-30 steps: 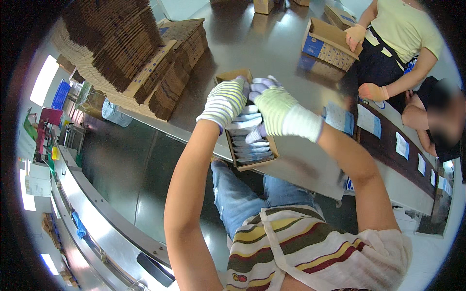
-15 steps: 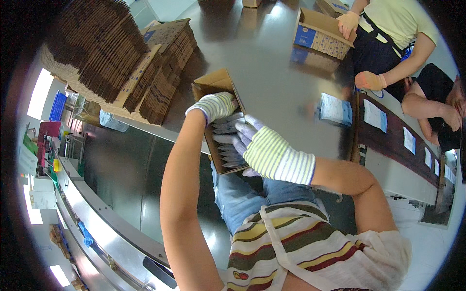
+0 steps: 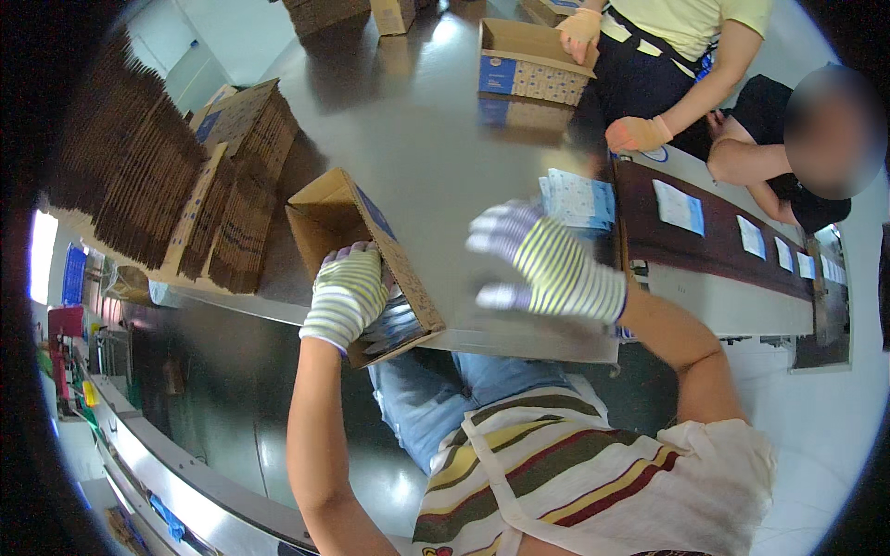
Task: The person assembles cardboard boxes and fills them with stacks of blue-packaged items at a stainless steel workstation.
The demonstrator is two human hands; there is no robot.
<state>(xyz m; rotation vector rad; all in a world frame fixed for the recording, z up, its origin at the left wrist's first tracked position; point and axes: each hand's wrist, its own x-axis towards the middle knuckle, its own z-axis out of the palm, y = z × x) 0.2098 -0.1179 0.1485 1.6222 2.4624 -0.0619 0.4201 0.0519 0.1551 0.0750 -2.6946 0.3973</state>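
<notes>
The cardboard box [image 3: 357, 250] sits at the surface [image 3: 436, 148] edge, my left hand [image 3: 348, 295] gripping its packets. My right hand [image 3: 547, 264] has just lifted out, fingers spread, reaching toward the blue packets [image 3: 577, 197].

Flattened cardboard stacks [image 3: 158, 185] lean left; a second open carton [image 3: 530, 57] stands far off.

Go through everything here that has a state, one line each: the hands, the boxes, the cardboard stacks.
left hand: gloved, reaching into the near box
right hand: gloved, fingers spread, holding nothing, above the table
near cardboard box: open, partly filled with shiny packets
far cardboard box: open, upright
cardboard stacks: folded flat, standing on edge
</notes>
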